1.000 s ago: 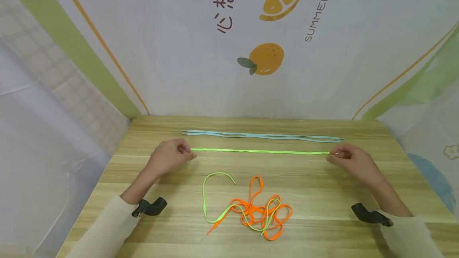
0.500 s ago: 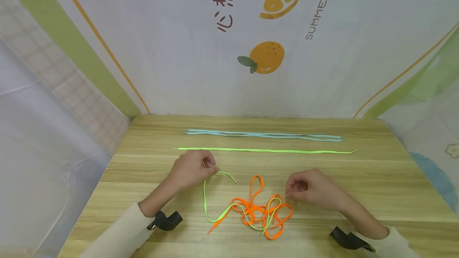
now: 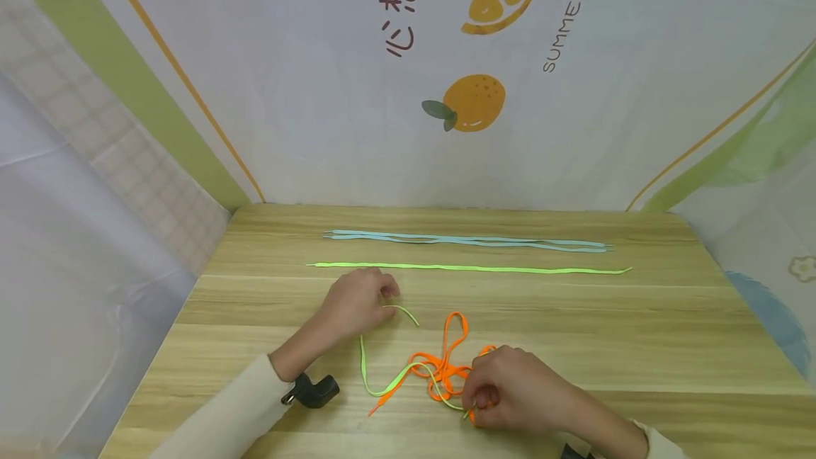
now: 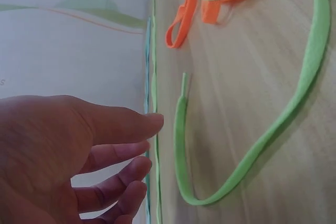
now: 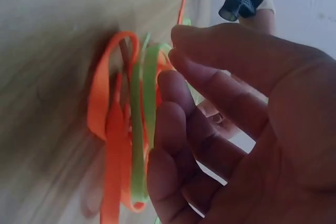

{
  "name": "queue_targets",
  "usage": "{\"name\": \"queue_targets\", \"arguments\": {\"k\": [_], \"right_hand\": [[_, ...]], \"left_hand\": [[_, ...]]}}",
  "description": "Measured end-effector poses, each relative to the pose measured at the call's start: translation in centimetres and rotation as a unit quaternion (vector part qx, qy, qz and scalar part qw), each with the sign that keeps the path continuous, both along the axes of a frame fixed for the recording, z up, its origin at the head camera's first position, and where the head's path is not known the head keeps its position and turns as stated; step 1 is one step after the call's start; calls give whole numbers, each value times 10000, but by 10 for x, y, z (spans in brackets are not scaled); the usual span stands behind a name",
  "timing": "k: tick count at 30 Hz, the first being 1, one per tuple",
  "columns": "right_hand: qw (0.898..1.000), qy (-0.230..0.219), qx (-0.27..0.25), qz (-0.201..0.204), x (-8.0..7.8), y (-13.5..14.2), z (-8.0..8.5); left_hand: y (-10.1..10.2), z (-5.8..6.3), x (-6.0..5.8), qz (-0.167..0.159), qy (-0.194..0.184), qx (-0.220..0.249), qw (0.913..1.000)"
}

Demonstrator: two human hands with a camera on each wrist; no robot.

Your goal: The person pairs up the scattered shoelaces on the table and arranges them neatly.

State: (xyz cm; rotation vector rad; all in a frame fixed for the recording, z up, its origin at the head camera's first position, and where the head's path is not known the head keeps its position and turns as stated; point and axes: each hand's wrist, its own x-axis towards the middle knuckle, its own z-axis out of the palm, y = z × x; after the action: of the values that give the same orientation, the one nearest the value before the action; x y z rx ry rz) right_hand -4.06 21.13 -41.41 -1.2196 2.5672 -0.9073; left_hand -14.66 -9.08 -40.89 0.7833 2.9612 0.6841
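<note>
A loose yellow-green shoelace (image 4: 310,61) curves over the table and crosses a tangled orange shoelace (image 5: 98,103). My left hand (image 3: 357,303) hovers over the green lace's curved end; in the left wrist view its thumb and fingers are apart, holding nothing. At the right side of the tangle is my right hand (image 3: 523,388), covering part of it in the head view. Its fingers are loosely bent, the tips right by the green and orange loops, with no lace seen between them. Farther back, another yellow-green shoelace (image 3: 472,268) lies stretched out straight.
Light blue shoelaces (image 3: 459,240) lie side by side behind the straight green one, near the back edge of the wooden table (image 3: 255,388). A white printed curtain (image 3: 344,126) hangs behind the table, with more cloth at both sides.
Both hands have let go of the straight green shoelace's ends and come nearer. The left has moved right to the loose green lace's end; the right has moved left and down to the tangle.
</note>
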Motion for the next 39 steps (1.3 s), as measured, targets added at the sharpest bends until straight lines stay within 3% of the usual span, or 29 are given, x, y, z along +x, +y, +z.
{"name": "queue_targets", "arguments": {"k": [5,15,24,32,39], "right_hand": [[9993,272,242,-36,2,-5,-4],[9977,122,631,-215,3,-11,-9],[9962,325,754,-282,7,-15,-15],[9960,582,616,-274,10,-16,-19],[9969,523,479,-352,11,-15,-18]], "left_hand": [[1,-3,-1,66,-51,-54,10000],[-2,-9,-4,196,-264,-114,9994],[-3,-15,-7,257,-628,19,9977],[-6,-19,-10,142,-691,150,9974],[-9,-20,-10,-81,-659,198,9976]]}}
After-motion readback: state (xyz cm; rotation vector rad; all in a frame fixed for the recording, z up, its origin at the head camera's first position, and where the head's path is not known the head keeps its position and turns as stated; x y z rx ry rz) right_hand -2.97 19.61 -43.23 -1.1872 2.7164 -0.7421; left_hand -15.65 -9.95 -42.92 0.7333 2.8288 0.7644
